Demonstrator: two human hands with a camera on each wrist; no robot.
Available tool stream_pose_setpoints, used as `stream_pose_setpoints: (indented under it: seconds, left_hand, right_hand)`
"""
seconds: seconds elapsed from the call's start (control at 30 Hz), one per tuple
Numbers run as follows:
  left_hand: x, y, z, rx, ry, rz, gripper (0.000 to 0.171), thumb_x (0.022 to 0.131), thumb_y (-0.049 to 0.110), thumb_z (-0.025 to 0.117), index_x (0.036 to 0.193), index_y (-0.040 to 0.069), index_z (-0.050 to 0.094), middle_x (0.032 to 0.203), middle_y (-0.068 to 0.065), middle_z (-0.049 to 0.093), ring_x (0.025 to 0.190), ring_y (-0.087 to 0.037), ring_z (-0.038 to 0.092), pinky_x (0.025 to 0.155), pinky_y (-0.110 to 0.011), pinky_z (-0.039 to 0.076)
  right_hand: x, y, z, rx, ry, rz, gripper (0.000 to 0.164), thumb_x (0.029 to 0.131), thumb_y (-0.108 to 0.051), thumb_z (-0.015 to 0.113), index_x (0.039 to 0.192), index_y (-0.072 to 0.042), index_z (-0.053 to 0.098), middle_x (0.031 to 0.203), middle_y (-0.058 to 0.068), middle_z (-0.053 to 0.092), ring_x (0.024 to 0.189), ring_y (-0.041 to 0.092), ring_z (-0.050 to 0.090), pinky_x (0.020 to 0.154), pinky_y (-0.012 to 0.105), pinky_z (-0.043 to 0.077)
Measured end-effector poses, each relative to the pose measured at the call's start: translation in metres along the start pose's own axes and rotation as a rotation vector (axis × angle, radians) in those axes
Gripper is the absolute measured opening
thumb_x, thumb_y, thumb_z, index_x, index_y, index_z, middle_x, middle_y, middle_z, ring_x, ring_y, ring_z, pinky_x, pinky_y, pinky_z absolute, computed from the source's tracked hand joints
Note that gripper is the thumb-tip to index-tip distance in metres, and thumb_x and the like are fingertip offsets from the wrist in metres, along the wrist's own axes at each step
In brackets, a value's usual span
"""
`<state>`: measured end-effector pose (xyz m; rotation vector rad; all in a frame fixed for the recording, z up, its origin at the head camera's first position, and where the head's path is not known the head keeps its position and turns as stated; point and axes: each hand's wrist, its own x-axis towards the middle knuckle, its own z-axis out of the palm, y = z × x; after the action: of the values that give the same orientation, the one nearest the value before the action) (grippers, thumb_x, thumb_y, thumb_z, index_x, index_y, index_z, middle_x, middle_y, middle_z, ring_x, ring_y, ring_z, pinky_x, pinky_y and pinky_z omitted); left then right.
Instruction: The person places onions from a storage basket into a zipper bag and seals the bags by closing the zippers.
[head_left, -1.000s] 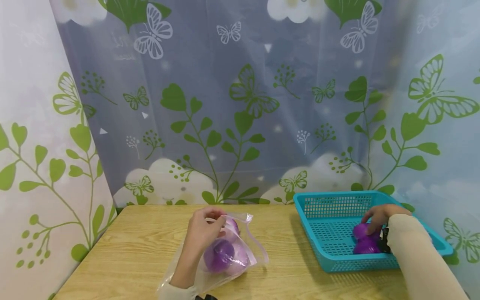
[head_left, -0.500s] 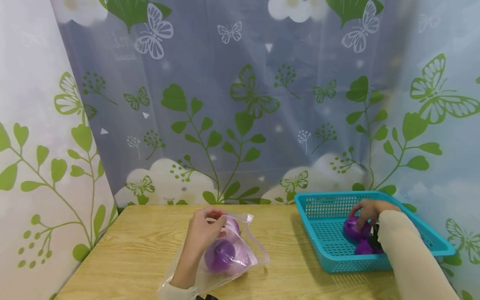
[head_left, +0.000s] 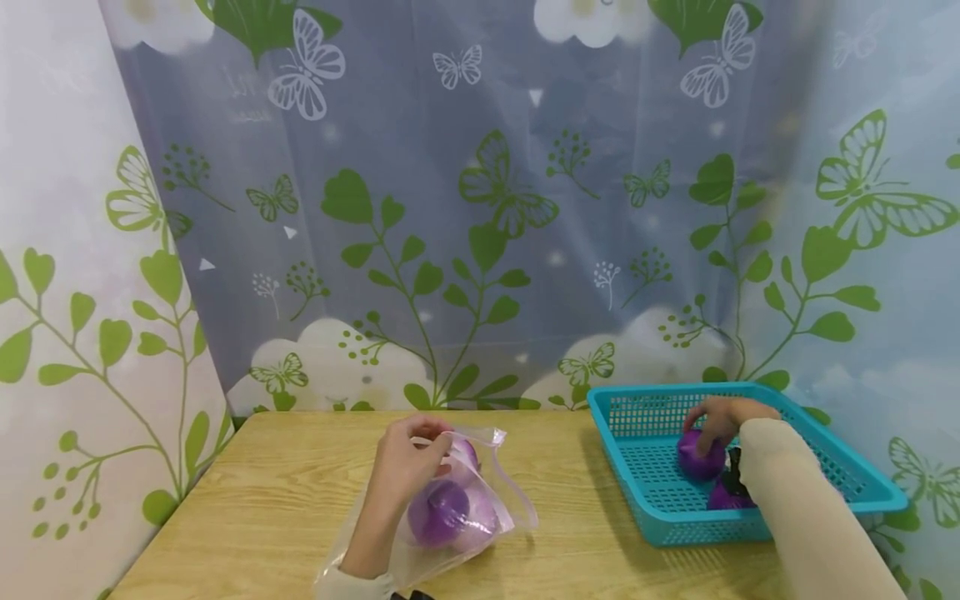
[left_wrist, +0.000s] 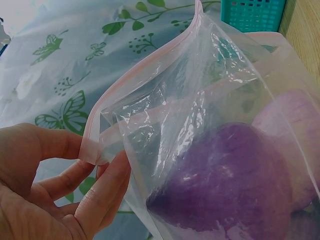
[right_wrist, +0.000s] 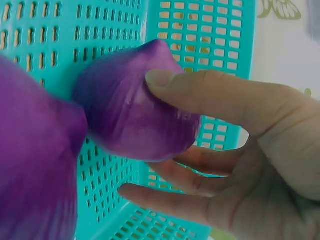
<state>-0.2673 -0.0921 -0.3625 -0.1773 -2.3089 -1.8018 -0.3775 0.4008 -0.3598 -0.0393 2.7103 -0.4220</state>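
My left hand (head_left: 405, 462) pinches the rim of a clear zip bag (head_left: 517, 497) on the table. Several purple and pale onions (head_left: 438, 515) lie inside the bag; in the left wrist view its pink-edged mouth (left_wrist: 135, 72) gapes between thumb and fingers. Over in the blue-green basket (head_left: 660, 530), my right hand (head_left: 729, 417) holds a purple onion (head_left: 696, 467). The right wrist view has the thumb on top of this onion (right_wrist: 145, 110) and fingers beneath it. Another purple onion (right_wrist: 35, 160) sits beside it in the basket, partly hidden by my wrist in the head view.
The wooden table (head_left: 570, 467) runs between bag and basket. Behind it hangs a curtain (head_left: 480, 208) printed with leaves and butterflies, with printed sheets at both sides. Perforated basket walls rise around the right hand.
My right hand has taken hold of an onion and shifted it left within the basket, away from the other onion. The left hand and bag have stayed put.
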Motion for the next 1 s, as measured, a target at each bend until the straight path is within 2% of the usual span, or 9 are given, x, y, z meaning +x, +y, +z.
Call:
stream_pose_setpoints:
  seconds: [0.13,0.23,0.33,0.43,0.53,0.67,0.9,1.0]
  left_hand:
    - [0.000,0.000,0.000,0.000,-0.002,0.002,0.015,0.092,0.003,0.068,0.104,-0.004,0.073,0.103,-0.020,0.069,0.075,-0.019,0.068,0.066,-0.035,0.069]
    - [-0.001,0.000,0.000,0.002,-0.006,0.002,0.015,0.092,0.003,0.068,0.105,-0.003,0.073,0.103,-0.019,0.069,0.075,-0.019,0.068,0.066,-0.035,0.069]
    - [-0.001,0.000,0.000,0.006,-0.006,0.001,0.015,0.092,0.004,0.068,0.105,-0.003,0.073,0.103,-0.019,0.069,0.075,-0.019,0.068,0.066,-0.035,0.069]
    - [-0.001,0.000,0.000,0.011,-0.005,0.002,0.015,0.092,0.004,0.068,0.105,-0.003,0.073,0.103,-0.019,0.069,0.076,-0.019,0.068,0.066,-0.035,0.069]
    - [-0.001,0.000,0.000,0.009,-0.005,0.001,0.015,0.092,0.004,0.068,0.104,-0.003,0.073,0.103,-0.019,0.069,0.075,-0.019,0.068,0.066,-0.035,0.069]
    - [-0.001,0.000,0.001,0.005,-0.004,-0.002,0.015,0.092,0.004,0.068,0.104,-0.003,0.073,0.102,-0.019,0.069,0.074,-0.019,0.068,0.066,-0.035,0.069]
    - [-0.001,0.001,-0.001,0.002,-0.004,-0.007,0.016,0.093,0.005,0.068,0.106,-0.004,0.072,0.103,-0.019,0.069,0.074,-0.018,0.069,0.065,-0.033,0.069]
    - [-0.001,0.001,0.000,-0.001,-0.005,-0.015,0.016,0.093,0.005,0.068,0.106,-0.004,0.073,0.102,-0.019,0.069,0.074,-0.018,0.069,0.065,-0.033,0.069]
  right_hand:
    - [0.000,-0.004,0.002,0.046,0.008,-0.014,0.055,0.083,-0.012,0.081,0.136,-0.012,0.065,0.109,0.013,0.064,0.089,0.024,0.058,0.071,0.037,0.057]
    - [0.000,-0.008,0.002,0.121,-0.004,-0.053,0.057,0.083,-0.006,0.079,0.138,-0.006,0.062,0.124,0.028,0.059,0.095,0.027,0.063,0.074,0.043,0.065]
    - [0.000,-0.013,-0.001,0.214,-0.034,-0.096,0.062,0.086,-0.004,0.078,0.143,0.000,0.055,0.145,0.042,0.039,0.107,0.035,0.064,0.081,0.049,0.068]
    - [-0.001,-0.022,-0.007,0.278,-0.047,-0.131,0.065,0.087,-0.006,0.079,0.146,0.001,0.052,0.150,0.045,0.029,0.114,0.038,0.063,0.083,0.050,0.068]
    - [-0.003,-0.034,-0.013,0.285,-0.044,-0.198,0.064,0.087,-0.008,0.080,0.145,0.002,0.053,0.141,0.043,0.040,0.110,0.036,0.065,0.082,0.048,0.068]
    - [-0.010,-0.058,-0.023,0.253,-0.035,-0.291,0.064,0.087,-0.008,0.080,0.144,0.004,0.052,0.123,0.035,0.058,0.103,0.030,0.068,0.080,0.046,0.069]
    - [-0.033,-0.108,-0.031,0.163,0.024,-0.458,0.059,0.087,-0.008,0.080,0.141,0.000,0.058,0.126,0.035,0.059,0.104,0.030,0.069,0.078,0.042,0.069]
    - [-0.041,-0.125,-0.028,0.101,0.067,-0.504,0.057,0.087,-0.015,0.081,0.139,-0.006,0.062,0.127,0.030,0.061,0.107,0.032,0.068,0.079,0.041,0.069]
